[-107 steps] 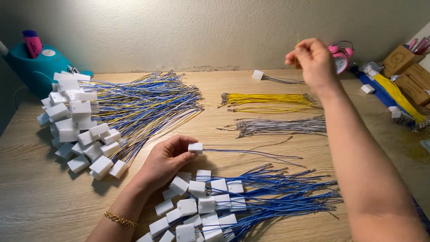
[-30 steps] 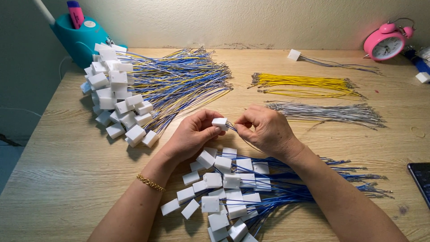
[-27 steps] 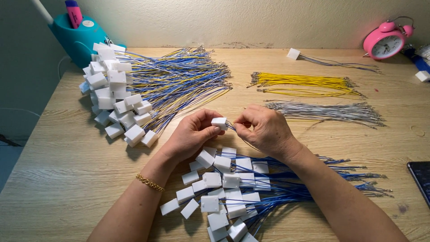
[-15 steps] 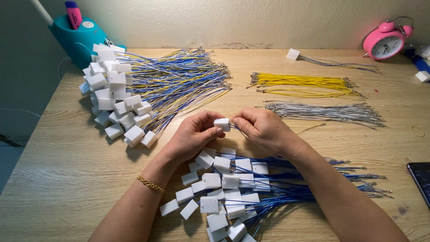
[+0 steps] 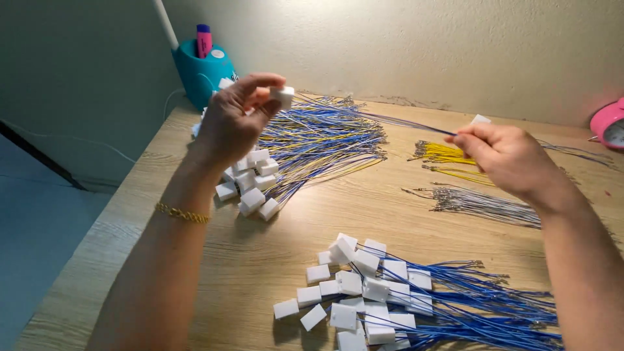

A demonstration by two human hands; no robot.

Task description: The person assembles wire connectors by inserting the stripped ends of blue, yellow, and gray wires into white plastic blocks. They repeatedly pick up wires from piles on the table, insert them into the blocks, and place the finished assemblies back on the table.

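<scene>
Half a second ago both hands sat close together low over the desk (image 5: pixel 214 260), just above the near heap, working at 1 small white connector; now they have parted and risen. The left hand (image 5: pixel 231 123) has lifted up and to the left, over the far pile of white connectors with blue and yellow wires (image 5: pixel 305 140), and pinches the white connector (image 5: pixel 283 96) between thumb and fingertips, the other fingers curled in. The right hand (image 5: pixel 507 153) has swung out to the right, above the bundle of yellow wires (image 5: pixel 448 156), its fingers closed in a pinch on the far end of the wires (image 5: pixel 383 118) that trail from that connector. So the piece hangs stretched in the air between the 2 hands, which I read as the fitting done and the piece being carried toward the far pile. The connector is a small white plastic block, squarish; its thin dark leads run taut and nearly straight. Near the person lies the heap of white connectors with blue wires (image 5: pixel 416 299); grey wires (image 5: pixel 484 201) lie beneath the right wrist.
</scene>
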